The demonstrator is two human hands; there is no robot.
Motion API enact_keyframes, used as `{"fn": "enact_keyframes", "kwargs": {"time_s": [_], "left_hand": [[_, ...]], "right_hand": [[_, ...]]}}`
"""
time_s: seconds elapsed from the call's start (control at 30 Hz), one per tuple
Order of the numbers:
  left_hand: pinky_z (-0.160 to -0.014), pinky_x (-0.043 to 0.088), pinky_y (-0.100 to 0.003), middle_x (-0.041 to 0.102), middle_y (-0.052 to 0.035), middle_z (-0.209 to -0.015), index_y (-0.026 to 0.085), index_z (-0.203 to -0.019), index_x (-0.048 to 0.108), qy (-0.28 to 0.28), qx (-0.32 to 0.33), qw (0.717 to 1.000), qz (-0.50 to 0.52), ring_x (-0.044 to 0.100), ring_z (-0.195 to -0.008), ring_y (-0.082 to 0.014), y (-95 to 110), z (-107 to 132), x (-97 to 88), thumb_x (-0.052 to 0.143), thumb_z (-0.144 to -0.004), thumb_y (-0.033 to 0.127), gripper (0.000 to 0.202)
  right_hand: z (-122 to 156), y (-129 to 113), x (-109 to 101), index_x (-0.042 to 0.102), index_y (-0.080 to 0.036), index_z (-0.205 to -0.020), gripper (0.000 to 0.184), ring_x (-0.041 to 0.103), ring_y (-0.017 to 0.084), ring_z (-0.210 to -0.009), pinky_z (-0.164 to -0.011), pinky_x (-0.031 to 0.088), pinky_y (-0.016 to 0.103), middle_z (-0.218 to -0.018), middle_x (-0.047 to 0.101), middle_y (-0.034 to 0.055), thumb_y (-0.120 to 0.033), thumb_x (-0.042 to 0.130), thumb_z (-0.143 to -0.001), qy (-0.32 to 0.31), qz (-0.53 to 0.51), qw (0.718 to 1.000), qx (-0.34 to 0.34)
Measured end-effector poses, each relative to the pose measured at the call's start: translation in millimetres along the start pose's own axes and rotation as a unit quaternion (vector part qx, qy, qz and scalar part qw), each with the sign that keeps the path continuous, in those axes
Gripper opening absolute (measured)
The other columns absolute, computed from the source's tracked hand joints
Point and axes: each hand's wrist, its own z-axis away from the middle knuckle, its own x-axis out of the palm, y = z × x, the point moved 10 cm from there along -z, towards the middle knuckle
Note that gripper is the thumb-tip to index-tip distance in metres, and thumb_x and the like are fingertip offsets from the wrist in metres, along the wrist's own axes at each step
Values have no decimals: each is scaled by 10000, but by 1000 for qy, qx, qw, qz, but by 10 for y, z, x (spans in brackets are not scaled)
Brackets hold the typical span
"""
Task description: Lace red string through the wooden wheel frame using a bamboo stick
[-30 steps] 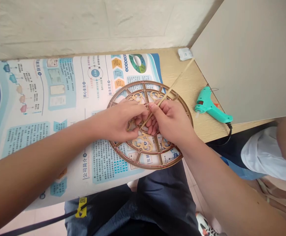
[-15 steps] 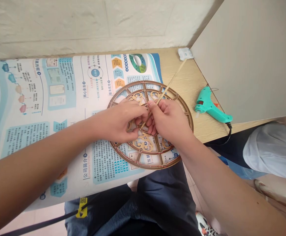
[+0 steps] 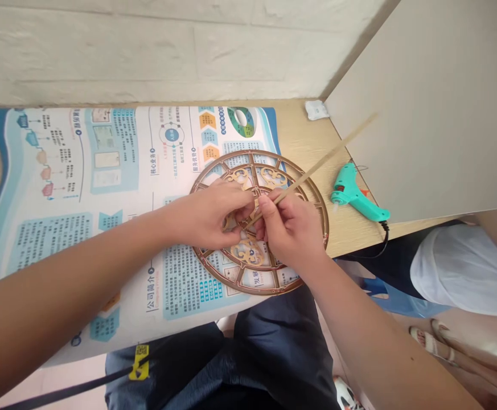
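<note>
My right fingers (image 3: 270, 210) pinch the strip (image 3: 329, 155) over the middle of the disc (image 3: 255, 173); my left fingers (image 3: 243, 201) curl at its lower end, grip unclear. Its far end has swung from one o'clock toward two, so I seem to be adjusting its angle.

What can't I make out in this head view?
All head view:
Gripped part of the stick: hidden by the right hand.
Whether the left hand holds anything: hidden by its own curl.
Centre of the round frame: partly covered by both hands.
Fine print on the poster: too small.
</note>
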Motion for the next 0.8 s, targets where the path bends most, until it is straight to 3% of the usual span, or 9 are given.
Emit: {"fn": "enact_keyframes", "kwargs": {"time_s": [0.13,0.33,0.43,0.53,0.7,0.8], "left_hand": [[-865,365,-352,548,-11,-836,184,-861,518,-4,-5,1000,1,502,-829,-193,-13,4,11,644,-821,129,143],[-893,367,-339,576,-1,-891,182,-883,528,2,7,1000,8,529,-873,-182,-21,9,11,649,-817,97,162],[-876,372,-333,580,4,-888,182,-885,531,6,20,1000,13,531,-854,-176,-9,7,18,651,-818,89,165],[-860,371,-331,571,7,-850,185,-867,517,15,26,999,13,517,-823,-179,2,10,13,639,-806,77,174],[-880,384,-325,570,10,-849,186,-872,512,8,23,1000,9,522,-826,-180,22,23,11,639,-811,74,180],[-882,382,-327,565,3,-864,184,-877,514,1,9,1000,8,520,-849,-187,1,24,13,662,-813,88,188]], "right_hand": [[14,-38,3,577,-258,-786,308,703,206,-696,-681,518,344,-629,651,16,-407,579,-1056,-5,-33,999,-11],[-31,281,96,561,-251,-775,450,568,153,-414,-414,441,298,-577,624,-9,-605,597,-1051,-23,-144,983,107],[-53,373,151,535,-252,-755,508,578,156,-392,-368,438,285,-561,624,-7,-674,608,-1027,-33,-173,974,145],[-58,422,186,518,-251,-745,501,597,165,-390,-354,444,277,-545,621,-8,-651,613,-1032,-42,-181,969,165],[-77,364,152,515,-243,-719,486,592,173,-376,-362,451,286,-518,610,-8,-588,632,-1041,-33,-162,975,148],[-45,155,-116,596,-214,-739,448,605,148,-439,-434,484,273,-575,648,3,-539,660,-1042,55,-129,985,97]]}}
